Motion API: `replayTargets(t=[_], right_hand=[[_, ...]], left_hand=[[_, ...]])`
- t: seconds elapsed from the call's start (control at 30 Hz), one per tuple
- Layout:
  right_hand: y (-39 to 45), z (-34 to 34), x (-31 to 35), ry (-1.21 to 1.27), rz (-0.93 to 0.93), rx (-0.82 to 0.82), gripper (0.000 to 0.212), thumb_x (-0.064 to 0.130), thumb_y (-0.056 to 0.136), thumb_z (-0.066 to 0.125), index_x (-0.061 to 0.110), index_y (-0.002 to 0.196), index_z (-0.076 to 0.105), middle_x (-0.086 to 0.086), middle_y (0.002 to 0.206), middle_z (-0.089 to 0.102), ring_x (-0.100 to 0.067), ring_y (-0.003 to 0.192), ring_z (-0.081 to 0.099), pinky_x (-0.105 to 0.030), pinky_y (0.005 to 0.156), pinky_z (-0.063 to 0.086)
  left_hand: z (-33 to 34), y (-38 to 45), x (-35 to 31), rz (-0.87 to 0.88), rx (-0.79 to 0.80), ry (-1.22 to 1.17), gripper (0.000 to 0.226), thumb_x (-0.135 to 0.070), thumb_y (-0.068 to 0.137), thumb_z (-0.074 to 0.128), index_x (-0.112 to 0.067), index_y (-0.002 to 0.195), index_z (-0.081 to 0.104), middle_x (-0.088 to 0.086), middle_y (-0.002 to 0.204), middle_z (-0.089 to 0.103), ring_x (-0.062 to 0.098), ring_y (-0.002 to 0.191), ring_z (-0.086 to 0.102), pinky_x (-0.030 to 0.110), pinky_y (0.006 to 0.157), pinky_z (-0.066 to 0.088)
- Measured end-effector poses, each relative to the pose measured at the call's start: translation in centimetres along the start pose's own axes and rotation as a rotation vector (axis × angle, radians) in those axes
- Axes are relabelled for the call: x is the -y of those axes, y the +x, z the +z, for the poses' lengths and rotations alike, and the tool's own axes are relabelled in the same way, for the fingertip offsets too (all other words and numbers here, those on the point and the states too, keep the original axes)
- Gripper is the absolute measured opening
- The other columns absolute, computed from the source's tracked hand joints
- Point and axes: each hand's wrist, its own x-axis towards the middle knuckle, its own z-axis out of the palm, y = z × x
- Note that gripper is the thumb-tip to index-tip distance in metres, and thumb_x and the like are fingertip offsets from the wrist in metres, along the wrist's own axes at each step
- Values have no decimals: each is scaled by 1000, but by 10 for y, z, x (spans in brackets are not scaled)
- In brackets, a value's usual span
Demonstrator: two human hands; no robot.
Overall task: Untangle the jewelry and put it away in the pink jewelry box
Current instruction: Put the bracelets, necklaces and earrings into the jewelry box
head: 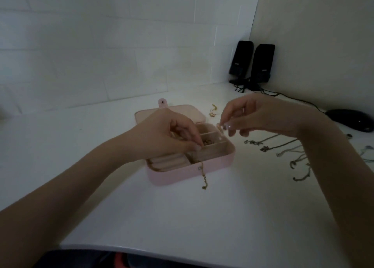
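The white desk (pixel 182 217) carries all items. The pink jewelry box (pixel 212 166) lies open near the desk's centre, its lid (pixel 182 110) folded flat toward the back edge. Two black speakers (pixel 252 63) stand in the back right corner; a black mouse (pixel 350 119) lies at the right edge, with its cable running toward the speakers.

The left hand (pixel 172 134) hovers over the box, thumb and index finger pinched together above the divided compartments on the box's right side. A gold chain (pixel 203 176) hangs from that pinch, crosses the front wall of the box and ends on the desk just in front of it.

The right hand (pixel 259 113) is raised just beyond the box's right corner, its fingertips pinching a small pale item (pixel 219 127); what it is cannot be told. Several necklaces (pixel 283 148) lie spread on the desk under and beside this hand. A small gold piece (pixel 213 110) lies behind the box, near its lid.
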Motion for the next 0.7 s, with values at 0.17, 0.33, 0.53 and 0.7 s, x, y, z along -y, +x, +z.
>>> replayTargets(t=[0.17, 0.33, 0.53, 0.7], right_hand=[[5, 7, -2, -257, 130, 98, 6, 15, 81, 70, 21, 83, 70, 13, 60, 62, -1, 49, 41, -15, 49, 34], [4, 5, -1, -276, 126, 123, 12, 11, 83, 68, 22, 88, 71, 15, 65, 60, -1, 49, 42, -14, 47, 34], [6, 29, 21, -277, -7, 214, 10, 22, 76, 75, 23, 80, 66, 9, 64, 58, -4, 58, 48, -19, 57, 39], [16, 56, 22, -451, 54, 177, 26, 34, 70, 80, 27, 67, 55, 15, 47, 50, -2, 46, 42, -23, 52, 38]], left_hand=[[2, 1, 2, 43, 2, 69, 17, -15, 71, 79, -31, 74, 74, -10, 72, 72, 7, 74, 67, 7, 69, 44], [2, 2, 7, 97, 59, 74, 18, -33, 70, 77, -21, 84, 77, -10, 94, 73, -1, 92, 64, 14, 88, 45], [2, 5, 12, 80, -46, 94, 13, -27, 77, 72, -16, 83, 74, 2, 88, 69, 7, 81, 61, 15, 72, 46], [-2, 7, 19, -7, -121, 104, 9, -16, 83, 67, -23, 77, 68, -8, 78, 64, 3, 74, 59, 12, 67, 45]])
